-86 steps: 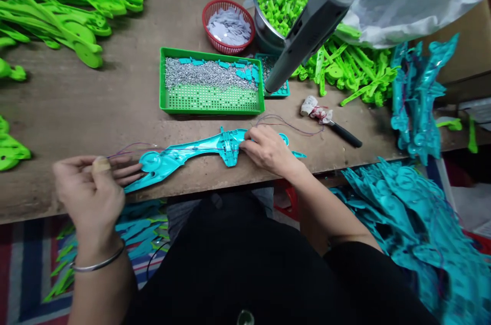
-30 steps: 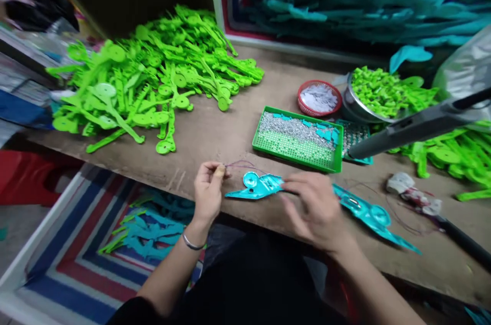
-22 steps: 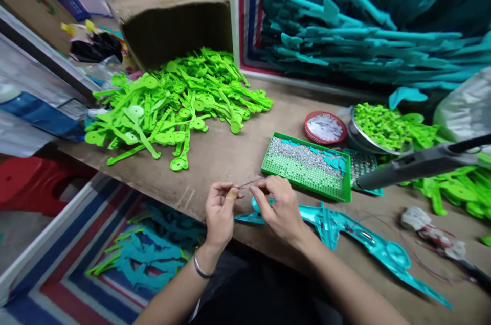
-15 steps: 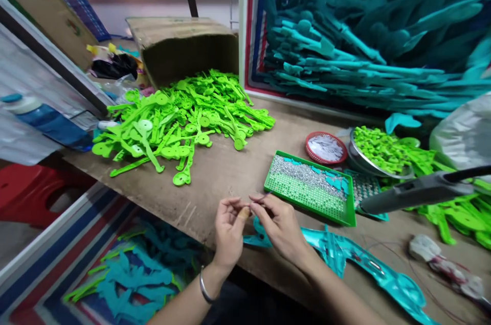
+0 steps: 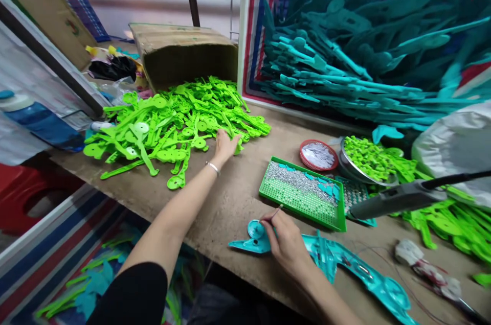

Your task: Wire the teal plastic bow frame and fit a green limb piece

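By the right grip (image 5: 287,243) a wire (image 5: 274,213) was pinched over the teal shell (image 5: 347,256), which was laid on the surface (image 5: 238,189). The left grip (image 5: 226,146) was stretched to the edge of the green pile (image 5: 164,128); whether anything was held could not be told. The step in hand was judged a fetch, for which 1 piece needed to be singled out without the wire being tugged.

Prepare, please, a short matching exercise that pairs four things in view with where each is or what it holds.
1. Left hand
2. Right hand
3. Red basket
4. Green tray

A. Holds small silvery pieces
B. At the lime-green parts
C. Holds whitish flat pieces
D. Pinching a thin wire near the long teal part

Pairs: 1-B, 2-D, 3-C, 4-A
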`<state>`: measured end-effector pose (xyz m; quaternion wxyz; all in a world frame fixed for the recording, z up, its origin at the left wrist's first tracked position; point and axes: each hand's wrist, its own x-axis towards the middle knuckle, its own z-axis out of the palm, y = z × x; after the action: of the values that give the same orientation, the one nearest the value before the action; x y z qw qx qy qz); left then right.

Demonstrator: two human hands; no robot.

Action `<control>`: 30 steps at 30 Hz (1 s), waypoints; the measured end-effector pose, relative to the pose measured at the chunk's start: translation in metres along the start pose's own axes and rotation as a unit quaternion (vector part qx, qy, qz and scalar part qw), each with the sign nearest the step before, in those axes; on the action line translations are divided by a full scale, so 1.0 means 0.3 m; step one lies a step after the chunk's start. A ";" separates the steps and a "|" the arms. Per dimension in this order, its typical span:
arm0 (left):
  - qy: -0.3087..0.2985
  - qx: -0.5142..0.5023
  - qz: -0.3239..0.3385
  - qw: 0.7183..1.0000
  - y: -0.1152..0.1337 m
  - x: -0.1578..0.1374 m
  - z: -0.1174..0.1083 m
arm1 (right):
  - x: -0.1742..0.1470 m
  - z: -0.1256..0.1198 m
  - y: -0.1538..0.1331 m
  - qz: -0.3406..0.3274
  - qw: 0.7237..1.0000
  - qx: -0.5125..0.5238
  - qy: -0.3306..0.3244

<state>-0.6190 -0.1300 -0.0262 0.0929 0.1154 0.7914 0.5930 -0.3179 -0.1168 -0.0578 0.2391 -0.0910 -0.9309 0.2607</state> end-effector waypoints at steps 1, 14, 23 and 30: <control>-0.003 0.008 -0.015 1.000 0.013 0.035 0.016 | -0.013 0.014 0.005 -0.008 1.000 -0.008 0.000; -0.181 -0.106 -0.089 0.974 -0.056 -0.340 -0.200 | -0.067 0.031 0.076 0.038 0.999 0.010 -0.017; -0.198 -0.221 -0.166 0.941 -0.251 -0.676 -0.222 | -0.108 0.021 0.084 0.052 0.998 -0.009 -0.045; -0.188 -0.223 -0.179 0.940 -0.238 -0.728 -0.209 | -0.110 0.018 0.082 0.080 0.995 -0.007 -0.064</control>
<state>-0.4332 -0.2708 -0.0751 0.3681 0.0575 0.6147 0.6952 -0.2908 -0.1081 -0.0881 0.1570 -0.1496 -0.9358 0.2778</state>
